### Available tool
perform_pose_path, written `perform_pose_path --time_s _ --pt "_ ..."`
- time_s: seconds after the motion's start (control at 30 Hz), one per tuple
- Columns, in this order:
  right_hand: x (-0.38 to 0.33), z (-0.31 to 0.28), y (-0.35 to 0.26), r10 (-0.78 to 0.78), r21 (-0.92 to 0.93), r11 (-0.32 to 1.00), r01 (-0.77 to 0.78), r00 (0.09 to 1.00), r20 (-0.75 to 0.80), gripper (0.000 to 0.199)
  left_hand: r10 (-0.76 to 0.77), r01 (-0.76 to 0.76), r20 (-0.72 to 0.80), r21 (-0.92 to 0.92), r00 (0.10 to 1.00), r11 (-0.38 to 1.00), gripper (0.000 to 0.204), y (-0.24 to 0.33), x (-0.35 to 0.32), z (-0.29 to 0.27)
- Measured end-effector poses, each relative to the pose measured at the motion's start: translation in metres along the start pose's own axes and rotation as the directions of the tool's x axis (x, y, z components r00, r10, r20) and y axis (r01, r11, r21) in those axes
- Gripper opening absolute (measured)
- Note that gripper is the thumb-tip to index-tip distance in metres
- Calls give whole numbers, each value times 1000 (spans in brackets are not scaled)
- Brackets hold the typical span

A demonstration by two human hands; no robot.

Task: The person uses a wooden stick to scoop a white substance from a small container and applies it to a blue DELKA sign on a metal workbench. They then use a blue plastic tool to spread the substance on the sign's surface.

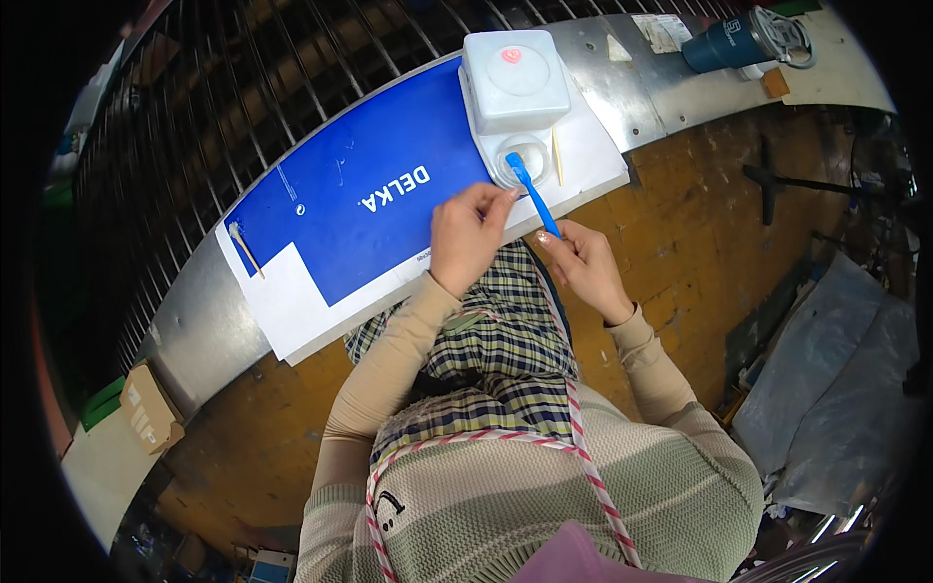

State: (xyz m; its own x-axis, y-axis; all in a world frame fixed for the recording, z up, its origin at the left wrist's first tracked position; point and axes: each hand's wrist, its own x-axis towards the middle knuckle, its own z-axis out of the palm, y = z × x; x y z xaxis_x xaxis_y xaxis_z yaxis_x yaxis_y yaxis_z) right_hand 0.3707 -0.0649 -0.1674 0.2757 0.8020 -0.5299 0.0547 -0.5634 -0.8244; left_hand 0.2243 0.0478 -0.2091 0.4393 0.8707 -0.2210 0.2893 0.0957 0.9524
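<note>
My right hand pinches the lower end of a slim blue stick shaped like a toothbrush. Its wider end reaches over a small clear round dish with something whitish in it. My left hand is closed, thumb and fingertips together beside the dish's near edge; whatever they grip, if anything, is too small to make out. Just beyond the dish stands a white square tub with a pink heart on top. A thin wooden stick lies right of the dish.
Under these lies a white board with a blue printed sheet, on a curved metal bench. Another stick rests at its left end. A dark blue tumbler stands far right, a cardboard box far left. Metal bars run behind.
</note>
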Motion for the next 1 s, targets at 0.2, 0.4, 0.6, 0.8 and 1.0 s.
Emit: perform_pose_path --time_s 0.2,0.4,0.6,0.8,1.0 --pt "-4 0 -1 -73 -127 990 65 996 -57 24 128 -117 -76 133 989 984 23 12 18 -9" --pt "-9 0 -5 -62 -118 991 56 997 -50 25 -78 79 25 -44 997 996 23 15 22 -1" --pt "-14 1 -11 4 -53 999 -4 1000 -6 25 -57 58 19 -115 998 992 19 0 29 5" --pt "-15 -5 -17 16 59 998 -16 1000 -1 23 181 -178 -40 62 983 982 16 2 30 5" --pt "-15 -9 -20 63 186 980 -68 997 33 22 366 -337 -50 294 929 895 11 14 28 0"
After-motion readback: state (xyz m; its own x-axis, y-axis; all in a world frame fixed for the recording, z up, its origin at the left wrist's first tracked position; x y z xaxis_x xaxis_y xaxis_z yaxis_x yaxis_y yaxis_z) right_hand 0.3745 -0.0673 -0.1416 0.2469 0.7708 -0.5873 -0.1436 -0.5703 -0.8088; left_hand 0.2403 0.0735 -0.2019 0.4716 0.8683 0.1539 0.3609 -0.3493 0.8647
